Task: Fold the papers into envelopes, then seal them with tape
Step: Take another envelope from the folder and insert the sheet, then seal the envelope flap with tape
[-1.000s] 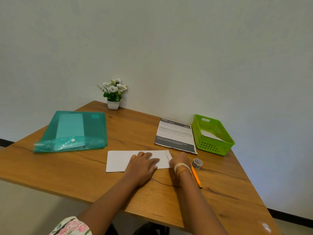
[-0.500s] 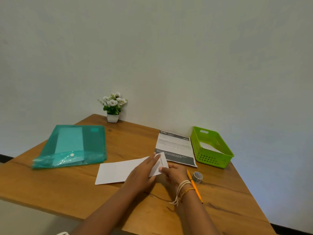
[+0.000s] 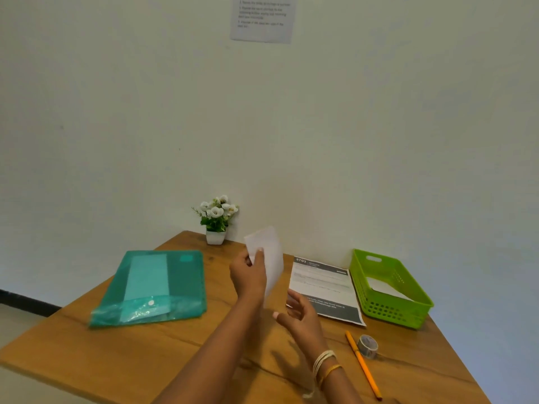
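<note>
My left hand (image 3: 249, 277) holds a folded white paper (image 3: 269, 255) upright above the middle of the wooden table (image 3: 87, 354). Thumb and fingers pinch the paper's left edge. My right hand (image 3: 300, 316) hovers just below and to the right of the paper, fingers spread, holding nothing. A small roll of tape (image 3: 367, 346) stands on the table to the right of my right wrist, beside an orange pencil (image 3: 363, 368). A green plastic folder (image 3: 151, 287) with paper inside lies at the left.
A printed instruction sheet (image 3: 323, 290) lies right of centre. A lime green basket (image 3: 388, 313) with a white folded paper inside stands at the right edge. A small white flower pot (image 3: 216, 220) sits at the back against the wall. A notice (image 3: 262, 17) hangs on the wall.
The paper lay flat under both hands; my left hand has lifted it off the table and turned it upright. My right hand has let go and opened. The camera has tilted upward.
</note>
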`<control>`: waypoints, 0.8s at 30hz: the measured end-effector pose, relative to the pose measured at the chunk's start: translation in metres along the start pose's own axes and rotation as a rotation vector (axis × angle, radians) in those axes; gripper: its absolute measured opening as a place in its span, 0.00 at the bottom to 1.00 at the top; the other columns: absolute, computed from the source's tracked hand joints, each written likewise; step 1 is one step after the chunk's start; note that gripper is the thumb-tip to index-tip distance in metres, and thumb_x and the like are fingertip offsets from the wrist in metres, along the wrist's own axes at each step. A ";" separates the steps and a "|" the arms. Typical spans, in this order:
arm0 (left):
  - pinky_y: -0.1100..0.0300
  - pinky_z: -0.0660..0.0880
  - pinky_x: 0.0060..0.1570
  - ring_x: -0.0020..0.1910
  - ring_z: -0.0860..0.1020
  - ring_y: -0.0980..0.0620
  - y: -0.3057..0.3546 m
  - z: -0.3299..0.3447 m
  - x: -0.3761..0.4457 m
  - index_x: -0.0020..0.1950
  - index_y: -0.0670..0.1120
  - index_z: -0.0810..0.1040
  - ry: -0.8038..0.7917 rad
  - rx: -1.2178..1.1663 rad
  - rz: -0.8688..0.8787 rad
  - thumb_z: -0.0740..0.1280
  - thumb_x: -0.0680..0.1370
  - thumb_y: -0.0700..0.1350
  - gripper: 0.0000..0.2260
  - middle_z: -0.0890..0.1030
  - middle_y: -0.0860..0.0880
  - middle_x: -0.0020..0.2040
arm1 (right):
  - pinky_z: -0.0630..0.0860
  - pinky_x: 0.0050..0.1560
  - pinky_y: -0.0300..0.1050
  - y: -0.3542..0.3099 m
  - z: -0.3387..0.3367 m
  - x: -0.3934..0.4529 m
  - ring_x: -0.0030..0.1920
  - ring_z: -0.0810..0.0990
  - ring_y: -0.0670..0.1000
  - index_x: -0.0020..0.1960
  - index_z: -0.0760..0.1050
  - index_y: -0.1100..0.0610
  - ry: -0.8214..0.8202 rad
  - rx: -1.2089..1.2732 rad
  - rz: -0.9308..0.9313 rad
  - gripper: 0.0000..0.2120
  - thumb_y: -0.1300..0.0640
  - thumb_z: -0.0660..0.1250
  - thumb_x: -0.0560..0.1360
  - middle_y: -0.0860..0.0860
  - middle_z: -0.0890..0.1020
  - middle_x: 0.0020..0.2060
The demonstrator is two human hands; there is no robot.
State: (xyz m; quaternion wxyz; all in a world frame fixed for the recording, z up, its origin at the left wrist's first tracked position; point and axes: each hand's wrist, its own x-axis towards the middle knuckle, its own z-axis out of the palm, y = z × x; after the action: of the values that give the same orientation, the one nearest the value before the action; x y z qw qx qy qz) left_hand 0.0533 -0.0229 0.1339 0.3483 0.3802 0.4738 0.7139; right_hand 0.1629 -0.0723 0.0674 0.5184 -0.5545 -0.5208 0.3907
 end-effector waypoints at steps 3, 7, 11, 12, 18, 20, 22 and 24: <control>0.61 0.76 0.38 0.41 0.79 0.54 0.015 -0.001 0.018 0.51 0.44 0.79 0.084 -0.251 -0.125 0.68 0.78 0.41 0.03 0.81 0.51 0.43 | 0.77 0.49 0.42 0.003 0.003 0.000 0.57 0.73 0.52 0.70 0.66 0.55 0.127 0.036 0.062 0.32 0.60 0.74 0.70 0.54 0.72 0.62; 0.57 0.77 0.40 0.42 0.80 0.52 0.013 -0.011 0.030 0.48 0.44 0.79 0.167 -0.555 -0.338 0.68 0.77 0.38 0.02 0.81 0.49 0.44 | 0.77 0.50 0.52 0.018 -0.005 0.006 0.56 0.75 0.58 0.67 0.67 0.56 0.280 0.359 0.274 0.27 0.57 0.74 0.71 0.57 0.76 0.59; 0.55 0.77 0.38 0.42 0.80 0.51 -0.013 -0.029 0.029 0.54 0.44 0.77 0.165 -0.617 -0.497 0.68 0.77 0.37 0.07 0.80 0.48 0.44 | 0.76 0.39 0.48 0.031 -0.021 0.013 0.46 0.79 0.56 0.60 0.76 0.60 0.347 0.624 0.404 0.14 0.65 0.67 0.74 0.56 0.82 0.46; 0.52 0.78 0.40 0.43 0.80 0.49 -0.024 -0.036 0.027 0.55 0.43 0.76 0.149 -0.555 -0.548 0.68 0.77 0.36 0.08 0.80 0.46 0.45 | 0.75 0.38 0.47 0.034 -0.026 0.014 0.43 0.79 0.55 0.58 0.77 0.61 0.410 0.529 0.410 0.12 0.66 0.67 0.74 0.56 0.81 0.45; 0.57 0.79 0.25 0.32 0.81 0.45 -0.069 -0.083 0.016 0.49 0.35 0.74 -0.104 0.327 -0.730 0.64 0.77 0.35 0.03 0.81 0.39 0.39 | 0.76 0.47 0.44 0.048 -0.060 -0.002 0.50 0.80 0.60 0.53 0.80 0.62 0.501 -0.421 0.330 0.10 0.61 0.67 0.73 0.60 0.83 0.52; 0.59 0.77 0.22 0.26 0.81 0.47 -0.072 -0.089 0.016 0.47 0.36 0.75 -0.205 0.636 -0.654 0.65 0.77 0.40 0.07 0.82 0.40 0.34 | 0.74 0.50 0.45 0.051 -0.068 -0.010 0.54 0.79 0.60 0.54 0.79 0.61 0.466 -0.616 0.266 0.10 0.59 0.67 0.74 0.59 0.82 0.53; 0.60 0.76 0.26 0.26 0.81 0.49 -0.074 -0.093 0.017 0.44 0.39 0.78 -0.310 0.977 -0.456 0.67 0.76 0.47 0.11 0.83 0.43 0.33 | 0.75 0.49 0.46 0.053 -0.071 -0.012 0.54 0.79 0.58 0.53 0.78 0.59 0.410 -0.803 0.204 0.10 0.56 0.66 0.75 0.57 0.81 0.53; 0.57 0.76 0.35 0.37 0.81 0.47 -0.077 -0.093 0.014 0.44 0.43 0.79 -0.357 1.222 -0.249 0.68 0.75 0.53 0.13 0.83 0.45 0.39 | 0.77 0.49 0.47 0.055 -0.073 -0.013 0.55 0.79 0.56 0.54 0.77 0.57 0.378 -0.956 0.189 0.10 0.53 0.66 0.76 0.55 0.80 0.54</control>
State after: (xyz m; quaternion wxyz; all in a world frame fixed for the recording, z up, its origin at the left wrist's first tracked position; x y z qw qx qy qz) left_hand -0.0242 -0.0251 0.0398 0.2229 0.5647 0.7701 0.1958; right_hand 0.2415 -0.0926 0.0240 0.2549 -0.8345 -0.4862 0.0476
